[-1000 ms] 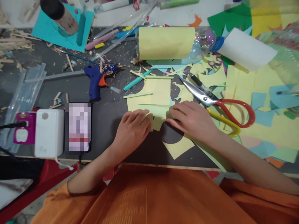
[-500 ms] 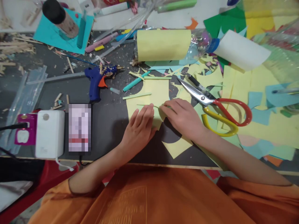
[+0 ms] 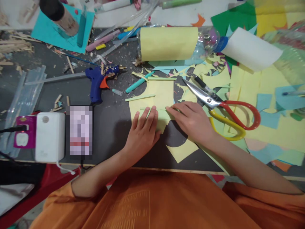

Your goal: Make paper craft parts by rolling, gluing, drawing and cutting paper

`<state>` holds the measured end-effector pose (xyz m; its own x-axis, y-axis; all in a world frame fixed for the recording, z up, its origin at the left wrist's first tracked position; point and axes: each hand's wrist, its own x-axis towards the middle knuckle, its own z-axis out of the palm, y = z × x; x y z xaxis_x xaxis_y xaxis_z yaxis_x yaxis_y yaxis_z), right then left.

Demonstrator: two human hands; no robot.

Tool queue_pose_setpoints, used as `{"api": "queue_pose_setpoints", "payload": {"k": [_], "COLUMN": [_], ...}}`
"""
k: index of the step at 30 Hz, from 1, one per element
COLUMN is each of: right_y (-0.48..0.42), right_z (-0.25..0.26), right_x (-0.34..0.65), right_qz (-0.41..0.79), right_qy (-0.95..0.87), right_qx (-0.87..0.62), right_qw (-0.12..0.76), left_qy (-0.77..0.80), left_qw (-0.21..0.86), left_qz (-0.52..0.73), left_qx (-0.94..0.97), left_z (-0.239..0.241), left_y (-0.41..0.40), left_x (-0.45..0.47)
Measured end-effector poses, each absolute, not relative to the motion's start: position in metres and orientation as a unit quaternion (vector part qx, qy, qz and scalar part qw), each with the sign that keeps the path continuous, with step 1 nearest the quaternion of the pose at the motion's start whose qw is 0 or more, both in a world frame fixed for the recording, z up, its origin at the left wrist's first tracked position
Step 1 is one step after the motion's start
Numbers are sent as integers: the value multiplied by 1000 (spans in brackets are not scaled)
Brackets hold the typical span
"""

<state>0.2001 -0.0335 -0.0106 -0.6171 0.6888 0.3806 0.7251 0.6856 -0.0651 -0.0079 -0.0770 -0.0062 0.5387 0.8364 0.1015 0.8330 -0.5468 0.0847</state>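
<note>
Going from the far left, where clear plastic strips [image 3: 26, 95] lie flat on the dark table [image 3: 107, 127]: magenta plug block [image 3: 32, 136] with a black cable in it, white box [image 3: 50, 136] right beside it, then a pixelated slab [image 3: 79, 130] with a dark edge. Behind those, teal sheet [image 3: 45, 35] with a black-capped bottle [image 3: 68, 24] on it. Blue glue gun [image 3: 96, 82] next, nozzle to the right, clear rod in its back end, orange trigger facing the nozzle side.

Left hand [image 3: 143, 133]: palm down, fingers straight and slightly spread, tips on the pale green paper [image 3: 163, 114]. No grip visible, just flat contact. That paper sits between the two hands near the front of the table, over a larger pale yellow sheet [image 3: 164, 93], its far edge showing as a thin line running across. Two thin green rolls [image 3: 140, 97] lie beyond it, teal pen [image 3: 139, 82] further back.

Yellow-wrapped bottle [image 3: 169, 44] on its side behind all that, blue cap to the right.

Right hand [image 3: 192, 121]: fingers bunched and bent, tips at the paper's right end. Can't tell if they pinch it or only press.

Scissors [image 3: 209, 101] just right of that hand, tips up-left, one red handle, one yellow. Far right: curved white sheet [image 3: 252, 49], blue scraps [image 3: 265, 101] on more yellow paper.
</note>
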Motion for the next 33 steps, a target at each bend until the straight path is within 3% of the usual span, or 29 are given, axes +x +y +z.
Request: {"api": "queue_pose_setpoints", "payload": {"k": [19,33], "right_y": [-34,-35], "right_z": [-4,-15], "right_x": [191,195], "right_qz": [-87,3], "right_qy": [-918,-911], "right_qx": [-359,-372], "right_qw": [145,180], "left_qy": [492,512], "left_qw": [22,46], "left_qz": [56,37], "left_qx": [868,857], "left_z": [-5,-3], "left_y": [-78,-80], "left_x": [-9,-7]}}
